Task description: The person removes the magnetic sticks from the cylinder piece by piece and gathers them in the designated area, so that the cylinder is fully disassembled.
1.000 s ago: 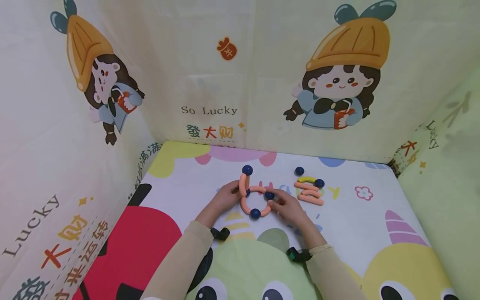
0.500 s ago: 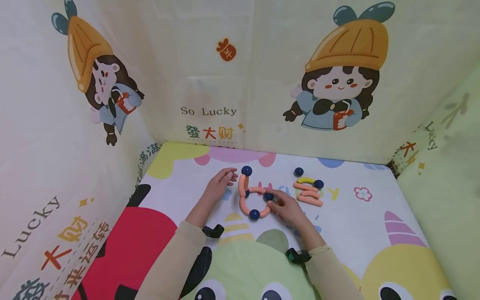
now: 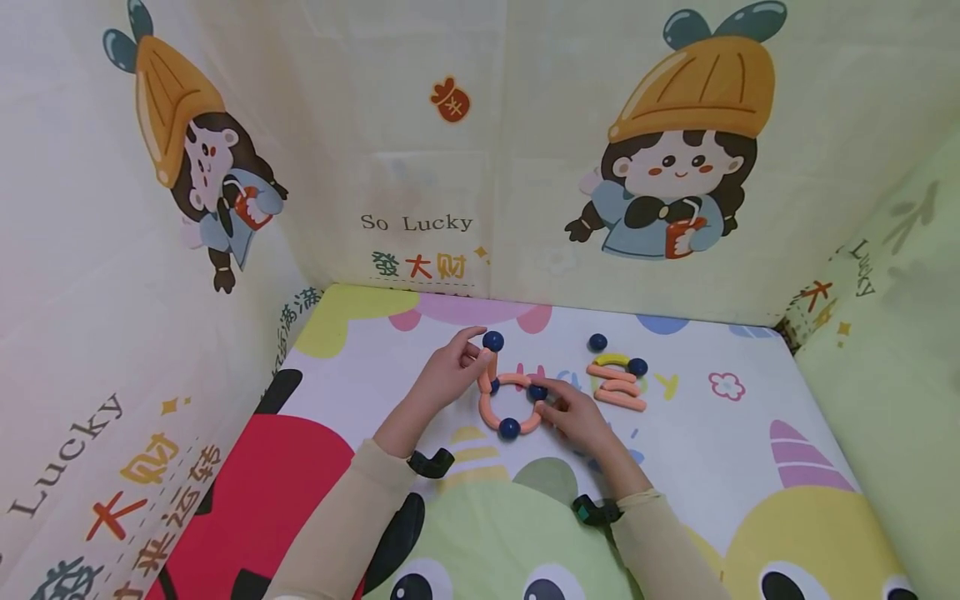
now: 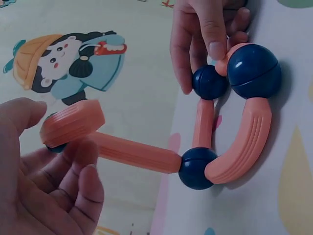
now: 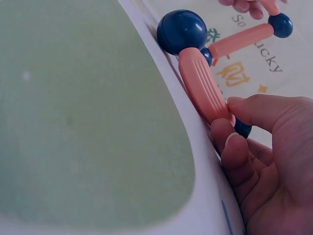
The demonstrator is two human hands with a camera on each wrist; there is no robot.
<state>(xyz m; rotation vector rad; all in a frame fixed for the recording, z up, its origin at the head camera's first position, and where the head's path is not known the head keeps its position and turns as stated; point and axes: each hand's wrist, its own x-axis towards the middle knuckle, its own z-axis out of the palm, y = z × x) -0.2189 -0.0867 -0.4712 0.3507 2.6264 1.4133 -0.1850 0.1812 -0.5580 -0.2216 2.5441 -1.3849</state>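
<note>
A ring of curved pink rods (image 3: 488, 410) and navy balls (image 3: 509, 429) lies on the printed mat. From its far left side rises a straight pink rod (image 4: 139, 152), topped by a navy ball (image 3: 492, 341); a thick pink rod (image 4: 73, 121) hangs from that top end. My left hand (image 3: 444, 373) has thumb and fingers around the thick rod at the top ball, which the rod largely hides in the left wrist view. With thumb and fingers, my right hand (image 5: 274, 164) pinches a curved pink rod (image 5: 203, 85) beside a navy ball (image 5: 243, 128) on the ring's right.
Right of the ring lie several loose pink rods (image 3: 621, 400), a yellow curved rod (image 3: 612, 360) touching a navy ball (image 3: 637, 367), and another navy ball (image 3: 597, 342) farther back. Printed cloth walls (image 3: 525, 167) stand behind and at both sides of the mat.
My left hand let go of the left side, moved away to the left, then came back higher up and took hold near the top ball. My right hand keeps its grip.
</note>
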